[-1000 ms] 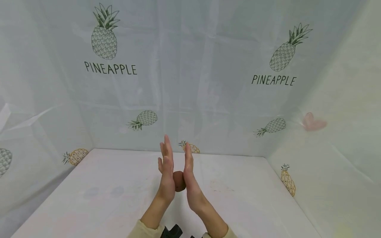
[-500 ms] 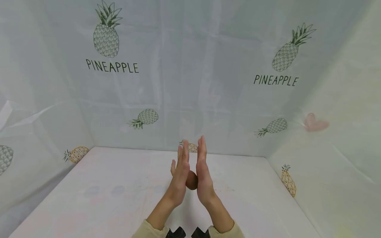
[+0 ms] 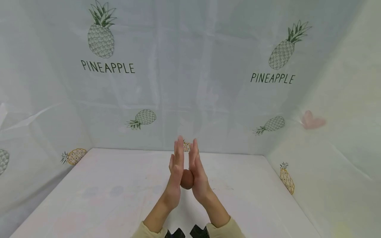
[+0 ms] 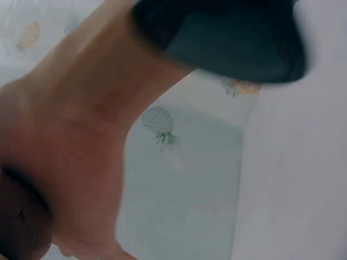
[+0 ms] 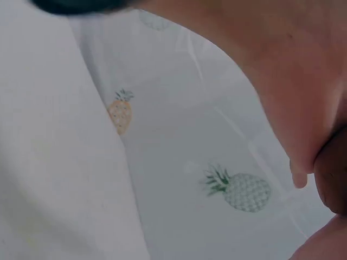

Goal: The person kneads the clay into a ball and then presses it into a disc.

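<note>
— What do we see, biggest first?
— A curtain (image 3: 190,72) printed with pineapples, then the white desk (image 3: 98,191) below it.
— And our hands?
— We press the left hand (image 3: 175,172) and right hand (image 3: 197,173) palm to palm, fingers straight and pointing up.
— The grip?
— Flat, not curled. A brown ball (image 3: 187,179) sits squeezed between our palms, above the desk.
</note>
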The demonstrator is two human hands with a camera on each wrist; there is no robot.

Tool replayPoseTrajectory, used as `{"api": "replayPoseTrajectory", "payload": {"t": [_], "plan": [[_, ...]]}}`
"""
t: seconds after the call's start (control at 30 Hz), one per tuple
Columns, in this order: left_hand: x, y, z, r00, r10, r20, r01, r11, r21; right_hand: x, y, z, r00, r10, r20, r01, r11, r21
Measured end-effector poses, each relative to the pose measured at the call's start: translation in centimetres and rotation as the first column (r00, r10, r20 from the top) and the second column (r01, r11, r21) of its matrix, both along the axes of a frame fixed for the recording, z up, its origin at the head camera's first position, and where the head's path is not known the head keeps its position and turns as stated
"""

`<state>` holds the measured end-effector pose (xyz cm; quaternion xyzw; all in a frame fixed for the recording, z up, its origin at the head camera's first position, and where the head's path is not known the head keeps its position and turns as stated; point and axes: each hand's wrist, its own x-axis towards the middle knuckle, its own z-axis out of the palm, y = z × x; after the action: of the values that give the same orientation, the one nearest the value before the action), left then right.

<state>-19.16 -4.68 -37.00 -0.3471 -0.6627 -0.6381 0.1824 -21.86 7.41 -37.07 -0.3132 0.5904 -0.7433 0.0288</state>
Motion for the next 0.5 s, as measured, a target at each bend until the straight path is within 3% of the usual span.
{"api": "replayPoseTrajectory", "payload": {"t": [0.2, 0.5], "plan": [[-0.3, -1.6, 0.7, 0.998, 0.058, 0.036, -0.061, 0.994, 0.087, 1.1, -1.4, -0.2, 0.998, 0.066, -0.009, -0.066, 0.997, 0.041], [-1.7, -2.4, -0.1, 0.985, 0.130, 0.115, -0.137, 0.989, 0.058, 2.6, -1.6, 1.1, 0.994, 0.075, -0.076, -0.074, 0.997, 0.023]]}}
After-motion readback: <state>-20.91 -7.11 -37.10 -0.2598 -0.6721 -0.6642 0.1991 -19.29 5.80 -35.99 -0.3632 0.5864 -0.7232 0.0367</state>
